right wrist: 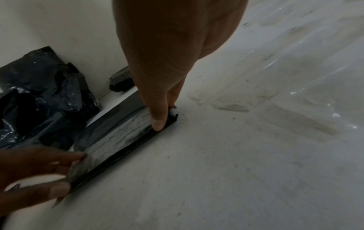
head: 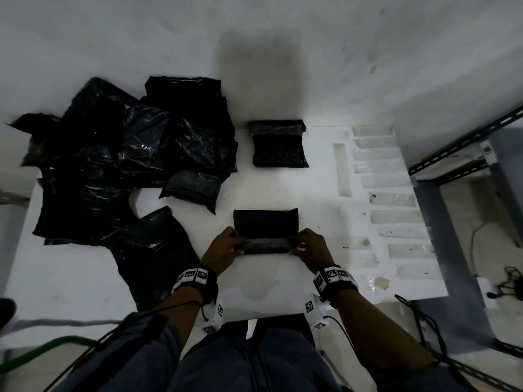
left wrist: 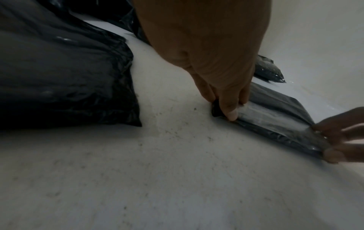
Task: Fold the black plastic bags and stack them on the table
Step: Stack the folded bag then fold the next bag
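A partly folded black plastic bag (head: pixel 266 226) lies on the white table (head: pixel 263 281) in front of me, its near edge turned up into a grey strip (left wrist: pixel 273 123). My left hand (head: pixel 226 247) pinches the strip's left end between thumb and fingers (left wrist: pixel 231 112). My right hand (head: pixel 307 247) pinches the right end, thumb (right wrist: pixel 158 119) on top. A folded bag stack (head: pixel 278 144) sits at the table's far edge. Loose unfolded black bags (head: pixel 119 154) pile up on the left.
Clear tape strips (head: pixel 393 182) cover the table's right side. A grey metal rack (head: pixel 464 165) stands to the right, with cables (head: pixel 509 284) on the floor. One loose bag (head: pixel 152 250) hangs near the front left edge. A white wall rises behind the table.
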